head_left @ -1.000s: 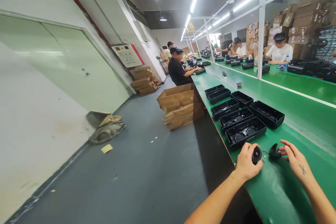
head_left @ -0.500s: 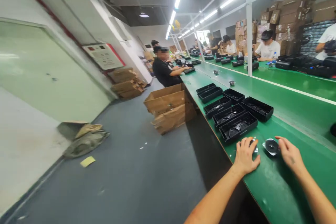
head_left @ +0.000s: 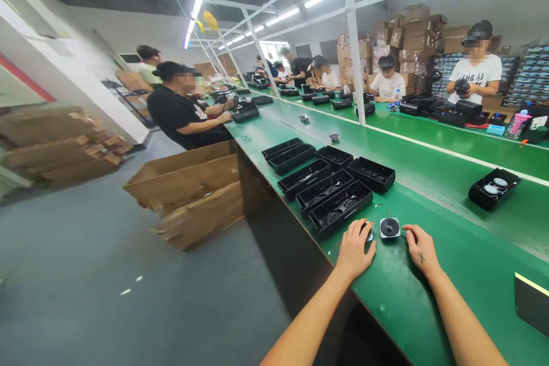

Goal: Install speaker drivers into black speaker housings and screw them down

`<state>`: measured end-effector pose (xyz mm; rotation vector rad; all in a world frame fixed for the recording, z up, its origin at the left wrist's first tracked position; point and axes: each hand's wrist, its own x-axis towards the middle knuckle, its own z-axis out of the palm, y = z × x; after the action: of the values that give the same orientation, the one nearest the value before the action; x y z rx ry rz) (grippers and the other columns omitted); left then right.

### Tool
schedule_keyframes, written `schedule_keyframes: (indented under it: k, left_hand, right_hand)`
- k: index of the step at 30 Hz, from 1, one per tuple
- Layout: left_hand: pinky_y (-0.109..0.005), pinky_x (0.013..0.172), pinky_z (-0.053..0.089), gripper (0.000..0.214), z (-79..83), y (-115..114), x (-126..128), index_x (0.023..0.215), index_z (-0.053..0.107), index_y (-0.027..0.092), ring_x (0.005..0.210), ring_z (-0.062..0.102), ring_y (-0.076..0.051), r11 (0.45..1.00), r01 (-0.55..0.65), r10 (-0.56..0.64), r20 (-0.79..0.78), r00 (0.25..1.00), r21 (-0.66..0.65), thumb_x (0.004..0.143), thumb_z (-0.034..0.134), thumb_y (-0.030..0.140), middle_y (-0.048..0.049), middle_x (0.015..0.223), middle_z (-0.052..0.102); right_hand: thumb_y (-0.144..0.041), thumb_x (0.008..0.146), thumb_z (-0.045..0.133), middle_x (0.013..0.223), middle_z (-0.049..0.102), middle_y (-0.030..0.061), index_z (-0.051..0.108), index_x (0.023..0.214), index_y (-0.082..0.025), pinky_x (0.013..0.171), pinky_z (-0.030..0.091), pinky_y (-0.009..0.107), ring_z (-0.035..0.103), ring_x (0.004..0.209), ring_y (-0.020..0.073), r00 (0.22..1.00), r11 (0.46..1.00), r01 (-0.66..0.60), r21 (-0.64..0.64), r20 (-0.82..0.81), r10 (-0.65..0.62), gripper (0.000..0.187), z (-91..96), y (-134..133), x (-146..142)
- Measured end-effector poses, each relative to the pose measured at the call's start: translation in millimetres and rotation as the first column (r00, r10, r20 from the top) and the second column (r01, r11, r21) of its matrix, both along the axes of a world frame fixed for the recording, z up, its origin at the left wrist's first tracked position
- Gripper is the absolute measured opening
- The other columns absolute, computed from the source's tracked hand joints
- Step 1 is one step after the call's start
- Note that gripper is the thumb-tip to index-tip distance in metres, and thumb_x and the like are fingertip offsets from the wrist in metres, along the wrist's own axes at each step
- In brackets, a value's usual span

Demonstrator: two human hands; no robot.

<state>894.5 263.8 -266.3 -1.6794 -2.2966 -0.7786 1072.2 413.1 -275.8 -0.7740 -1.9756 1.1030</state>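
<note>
My left hand (head_left: 355,249) is cupped over a small speaker driver (head_left: 369,234) on the green bench, its fingers gripping the frame and hiding most of it. Just right of it lies a second speaker driver (head_left: 390,229), cone up, with a thin wire running from its far side. My right hand (head_left: 421,247) is beside that second driver, loosely bent and holding nothing, the index fingertip close to the driver's edge. Beyond my left hand stand several open black speaker housings (head_left: 341,207), grouped along the bench edge; round grilles show inside the nearer ones.
Two more drivers (head_left: 334,138) lie farther up the bench (head_left: 429,211). At the right sits a housing with two drivers (head_left: 494,189); a dark panel (head_left: 532,302) is nearer. Cardboard boxes (head_left: 201,183) stand left of the bench. A white post (head_left: 355,57) rises midway. Several people work beyond.
My view has swung right, bringing the housing with drivers and the dark panel into sight. Both hands stay by the same two drivers, which lie about where they were.
</note>
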Motion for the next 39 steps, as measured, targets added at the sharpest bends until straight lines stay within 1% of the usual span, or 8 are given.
schedule_keyframes:
  k: [6,11,14,19,22,26,33,39]
  left_hand:
    - [-0.056,0.110,0.050,0.046,3.6,-1,1,0.139,0.060,0.018,0.136,0.056,-0.034,1.000,-0.020,0.020,-0.024,1.000,-0.022,0.097,0.070,0.033,-0.0141,0.143,0.061]
    - [-0.055,0.115,0.046,0.034,31.3,3,-4,0.130,0.067,0.018,0.133,0.060,-0.030,0.998,-0.041,0.038,-0.052,0.998,-0.052,0.099,0.067,0.031,-0.0115,0.139,0.067]
    - [-0.056,0.115,0.046,0.033,61.6,41,-19,0.131,0.066,0.019,0.134,0.059,-0.030,0.990,-0.101,0.095,-0.069,0.993,-0.095,0.102,0.065,0.034,-0.0114,0.142,0.065]
    - [-0.059,0.113,0.049,0.047,108.8,148,-55,0.141,0.059,0.020,0.134,0.058,-0.033,0.941,-0.174,0.146,-0.114,0.983,-0.291,0.101,0.068,0.042,-0.0130,0.151,0.056]
    - [-0.058,0.109,0.052,0.044,122.0,195,-66,0.136,0.062,0.018,0.130,0.061,-0.032,0.869,-0.195,0.149,-0.136,0.979,-0.455,0.099,0.071,0.041,-0.0126,0.145,0.060]
    - [-0.052,0.101,0.057,0.037,126.5,222,-65,0.128,0.066,0.017,0.117,0.067,-0.027,0.780,-0.223,0.137,-0.187,0.973,-0.585,0.101,0.068,0.042,-0.0107,0.131,0.067]
    - [-0.051,0.103,0.053,0.034,149.8,234,-26,0.117,0.068,0.016,0.112,0.068,-0.026,0.812,-0.167,-0.011,-0.301,0.954,-0.559,0.102,0.064,0.046,-0.0090,0.120,0.071]
    - [-0.052,0.099,0.042,0.029,162.1,200,75,0.103,0.070,0.014,0.109,0.063,-0.033,0.882,0.147,-0.296,-0.283,0.912,-0.447,0.106,0.049,0.033,-0.0153,0.106,0.072]
  right_hand:
    - [-0.060,0.104,0.057,0.083,0.071,0.0018,0.072,0.104,-0.017,0.081,0.059,0.039,0.068,0.076,0.0178,0.998,0.996,-0.063,-0.056,0.004,0.063,0.046,-7.3,5,-1]
    - [-0.062,0.105,0.053,0.074,0.066,-0.0011,0.070,0.104,-0.016,0.065,0.057,0.031,0.063,0.062,0.0141,0.996,0.991,-0.043,-0.124,-0.085,0.032,0.049,-7.4,13,-1]
    - [-0.063,0.107,0.048,0.073,0.064,-0.0013,0.069,0.106,-0.015,0.059,0.055,0.029,0.061,0.059,0.0131,0.990,0.989,-0.009,-0.149,-0.143,-0.013,0.052,-6.0,15,0]
    - [-0.065,0.106,0.051,0.071,0.064,-0.0020,0.070,0.101,-0.016,0.064,0.056,0.031,0.060,0.059,0.0131,0.979,0.995,-0.071,-0.066,-0.193,0.058,0.052,0.3,4,-4]
    - [-0.063,0.106,0.051,0.070,0.065,-0.0017,0.070,0.097,-0.017,0.066,0.057,0.031,0.062,0.059,0.0131,0.977,0.996,-0.094,-0.001,-0.194,0.092,0.051,4.4,2,-8]
    - [-0.054,0.109,0.049,0.072,0.067,-0.0007,0.071,0.102,-0.016,0.064,0.057,0.030,0.063,0.060,0.0133,0.984,0.999,-0.014,0.042,-0.175,0.021,0.045,8.2,12,-12]
    - [-0.028,0.090,0.050,0.072,0.074,0.0014,0.074,0.091,-0.024,0.067,0.060,0.028,0.070,0.063,0.0175,0.978,0.965,-0.097,0.245,-0.158,0.138,0.024,25.5,-3,-22]
    - [-0.032,0.081,0.049,0.057,0.062,-0.0052,0.072,0.091,-0.031,0.063,0.059,0.029,0.062,0.051,0.0161,0.955,0.904,-0.100,0.416,-0.215,0.204,0.025,86.1,-17,19]
